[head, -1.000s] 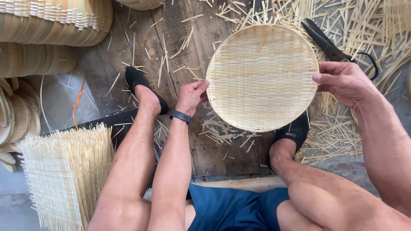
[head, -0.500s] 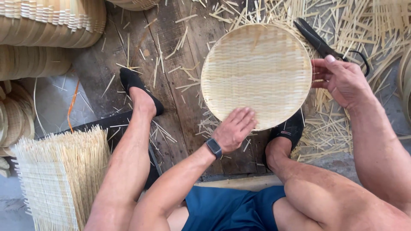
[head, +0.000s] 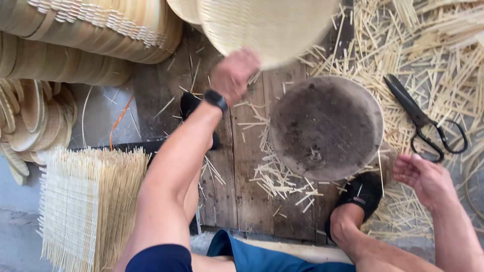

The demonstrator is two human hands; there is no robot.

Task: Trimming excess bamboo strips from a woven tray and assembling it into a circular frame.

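The round dark mould (head: 326,128), a rough, dull grey disc, sits on the worn wooden planks (head: 242,191) and everything else gathers round it. Up and to the left of it, the left hand (head: 233,75) is raised with a black wristband (head: 216,99) on the wrist; it meets the lower edge of a pale woven bamboo tray (head: 267,27), a finely plaited shallow round that hangs above the mould, blurred. The fingers disappear at the tray's rim, so I cannot tell whether they are clamped on it. Down and to the right of the mould, the right hand (head: 426,179) rests loose, fingers slightly curled and apart, holding nothing, just above a litter of thin bamboo splints (head: 282,176). Black long-handled scissors (head: 423,121) lie right of the mould on a thick scatter of straw-coloured strips. A black shoe (head: 360,194) touches the mould's lower edge. Far left of the mould stands a square woven mat (head: 85,206) with bristling unfinished ends, and above that are stacks of finished trays (head: 75,45).
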